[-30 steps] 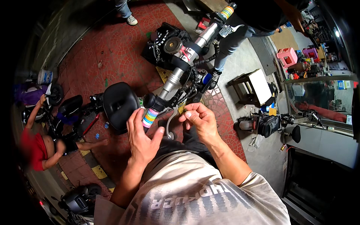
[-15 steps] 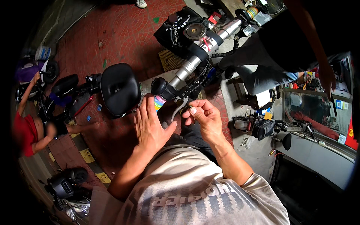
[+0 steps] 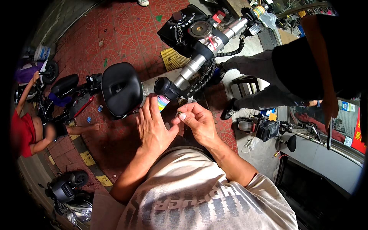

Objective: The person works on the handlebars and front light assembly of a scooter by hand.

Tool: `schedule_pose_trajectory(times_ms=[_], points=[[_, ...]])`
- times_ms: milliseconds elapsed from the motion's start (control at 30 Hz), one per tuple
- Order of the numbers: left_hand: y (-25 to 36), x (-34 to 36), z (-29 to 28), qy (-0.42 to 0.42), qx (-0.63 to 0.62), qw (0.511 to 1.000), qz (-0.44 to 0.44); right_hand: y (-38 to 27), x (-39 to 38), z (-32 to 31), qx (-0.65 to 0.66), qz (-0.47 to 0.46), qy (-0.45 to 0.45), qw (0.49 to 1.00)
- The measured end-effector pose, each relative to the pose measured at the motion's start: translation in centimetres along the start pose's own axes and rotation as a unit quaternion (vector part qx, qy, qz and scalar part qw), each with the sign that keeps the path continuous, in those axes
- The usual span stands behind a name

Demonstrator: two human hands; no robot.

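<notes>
My left hand (image 3: 154, 124) lies with its fingers stretched out at the near end of a silver handlebar (image 3: 193, 68), against a striped multicoloured grip (image 3: 162, 102). Just right of it, my right hand (image 3: 199, 124) is closed in a pinch between thumb and forefinger. A tiny dark piece (image 3: 179, 113) shows at those fingertips, too small to name. The brake lever beside the grip is mostly hidden behind my right hand. A round black fitting (image 3: 163, 86) sits on the bar beyond my left fingertips.
A black saddle (image 3: 122, 90) stands left of the bar. Beyond are a black bag (image 3: 180, 28) and a round speaker-like disc (image 3: 200, 29). A person in dark clothes (image 3: 293, 57) stands at right, another in red (image 3: 25, 130) at left. Parked scooters flank me.
My right hand has shifted left toward my left hand, now covering much of the brake lever. At right, the standing person's legs have changed position. My left hand stays nearly in place.
</notes>
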State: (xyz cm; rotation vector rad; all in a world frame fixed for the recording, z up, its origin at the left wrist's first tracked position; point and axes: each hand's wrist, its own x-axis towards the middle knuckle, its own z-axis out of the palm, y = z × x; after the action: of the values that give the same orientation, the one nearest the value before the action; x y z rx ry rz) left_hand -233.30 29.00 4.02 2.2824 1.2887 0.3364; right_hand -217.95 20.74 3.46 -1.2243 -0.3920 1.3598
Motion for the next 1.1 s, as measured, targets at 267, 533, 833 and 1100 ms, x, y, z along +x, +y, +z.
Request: schedule_pose_trajectory(times_ms=[267,533,833,1100], points=[[0.13,-0.03,0.00,0.008,0.005,1.000,0.004,-0.75,-0.06,0.17,-0.013,0.025,0.000,1.000],[0.22,0.01,-0.14,0.008,0.003,1.000,0.005,-0.62,0.12,0.36,0.008,0.018,-0.008,1.000],[0.04,-0.05,-0.06,0.006,0.001,1.000,0.009,-0.88,0.20,0.53,0.015,0.025,-0.012,0.999],[0.29,-0.01,-0.47,-0.005,-0.009,1.000,-0.001,-0.66,0.33,0.58,0.006,0.012,-0.012,1.000]])
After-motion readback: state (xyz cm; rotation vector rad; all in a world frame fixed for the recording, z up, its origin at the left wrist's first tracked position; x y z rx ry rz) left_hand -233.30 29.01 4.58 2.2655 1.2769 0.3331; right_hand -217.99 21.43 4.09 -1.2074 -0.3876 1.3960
